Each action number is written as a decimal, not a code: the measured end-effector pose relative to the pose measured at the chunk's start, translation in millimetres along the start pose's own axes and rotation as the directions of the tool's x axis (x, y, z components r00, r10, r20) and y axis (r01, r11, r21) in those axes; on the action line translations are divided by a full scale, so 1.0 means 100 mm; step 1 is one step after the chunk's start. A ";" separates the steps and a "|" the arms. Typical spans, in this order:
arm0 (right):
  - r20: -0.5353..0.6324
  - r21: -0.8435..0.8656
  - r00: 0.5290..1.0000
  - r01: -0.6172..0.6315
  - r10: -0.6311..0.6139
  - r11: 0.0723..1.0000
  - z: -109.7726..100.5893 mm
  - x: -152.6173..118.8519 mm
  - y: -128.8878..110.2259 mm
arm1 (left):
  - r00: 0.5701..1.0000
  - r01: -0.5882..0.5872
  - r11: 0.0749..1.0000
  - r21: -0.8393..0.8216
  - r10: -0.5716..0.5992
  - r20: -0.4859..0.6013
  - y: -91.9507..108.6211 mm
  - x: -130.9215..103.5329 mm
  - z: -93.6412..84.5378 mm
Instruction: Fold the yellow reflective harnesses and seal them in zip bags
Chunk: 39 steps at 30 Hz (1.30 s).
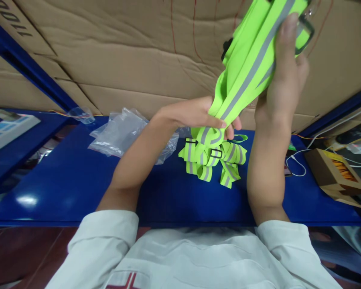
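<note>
A bundle of neon yellow-green reflective straps (246,76) with grey stripes and black buckles is held up in front of me, slanting toward the upper right. My right hand (289,76) is closed around its upper part, thumb on top, close to a black buckle (305,35). Lower down, my left hand (201,116) wraps the narrow end of the same bundle between thumb and fingers. Below it, a loose heap of the same strapping (216,158), with black slider buckles, rests on the blue table (180,200). Whether heap and bundle are joined is hidden behind the left hand.
Clear plastic bags (117,132) lie left of the heap, with a clear plastic cup (82,114) behind them. A large cardboard sheet (132,52) stands along the back. To the right are an open cardboard box (333,172) and a white cable (303,160).
</note>
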State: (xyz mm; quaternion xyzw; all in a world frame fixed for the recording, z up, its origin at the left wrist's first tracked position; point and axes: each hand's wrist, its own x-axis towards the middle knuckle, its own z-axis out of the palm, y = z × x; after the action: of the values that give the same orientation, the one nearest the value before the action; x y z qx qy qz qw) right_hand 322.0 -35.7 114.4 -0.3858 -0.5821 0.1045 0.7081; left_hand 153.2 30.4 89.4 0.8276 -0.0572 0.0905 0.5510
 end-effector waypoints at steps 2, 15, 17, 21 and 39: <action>-0.007 0.099 0.996 -0.092 0.093 0.991 0.02 -0.02 -0.02 | 0.999 0.012 0.997 0.081 -0.015 0.040 -0.02 -0.03 -0.08; -0.159 -0.112 0.900 0.392 -0.406 0.913 0.08 -0.12 -0.14 | 0.913 -0.152 0.973 0.172 0.205 -0.353 0.11 -0.16 -0.14; -0.128 -0.232 0.870 0.441 -0.477 0.867 0.12 -0.16 -0.19 | 0.855 -0.277 0.958 0.080 0.284 -0.433 0.14 -0.11 -0.08; -0.120 -0.323 0.872 0.418 -0.475 0.849 0.18 -0.20 -0.17 | 0.860 -0.249 0.968 -0.022 0.210 -0.465 0.07 -0.02 0.00; 0.115 0.053 0.989 -0.102 0.095 0.993 0.28 -0.09 0.09 | 0.960 -0.049 0.983 0.179 0.096 -0.264 0.10 -0.11 -0.06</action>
State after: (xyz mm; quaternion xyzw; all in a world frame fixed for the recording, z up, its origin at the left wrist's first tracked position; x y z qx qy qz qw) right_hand 296.5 -22.9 102.0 -0.3865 -0.5978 0.1779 0.6794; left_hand 140.6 31.7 97.8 0.8487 -0.0036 0.2280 0.4771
